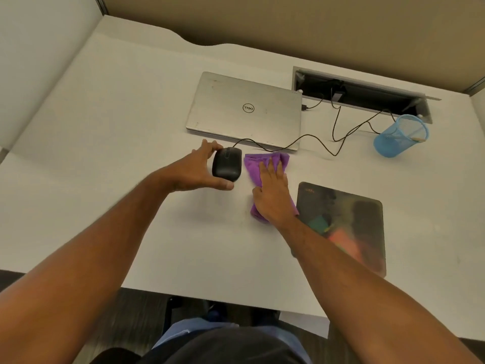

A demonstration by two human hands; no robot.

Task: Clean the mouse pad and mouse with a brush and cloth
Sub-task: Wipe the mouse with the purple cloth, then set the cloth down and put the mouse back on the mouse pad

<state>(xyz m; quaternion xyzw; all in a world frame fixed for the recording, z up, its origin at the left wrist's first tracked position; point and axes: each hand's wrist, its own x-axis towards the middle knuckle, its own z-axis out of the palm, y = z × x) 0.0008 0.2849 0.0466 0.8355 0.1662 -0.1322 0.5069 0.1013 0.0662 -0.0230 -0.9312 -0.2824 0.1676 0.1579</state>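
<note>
Two hands busy | left hand (195, 170) grip holds mouse (227, 164) on table (105, 127) | right hand (273, 195) flat on cloth (253, 164), grip wide | mouse pad (354, 206) just beside | risk: cord (309, 139) might snag and tug laptop (244, 109)

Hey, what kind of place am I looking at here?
Most likely an office cubicle. A white desk sits between partition walls, with a closed laptop, a cable tray cut into the desktop, and a blue mesh pen cup.
</note>
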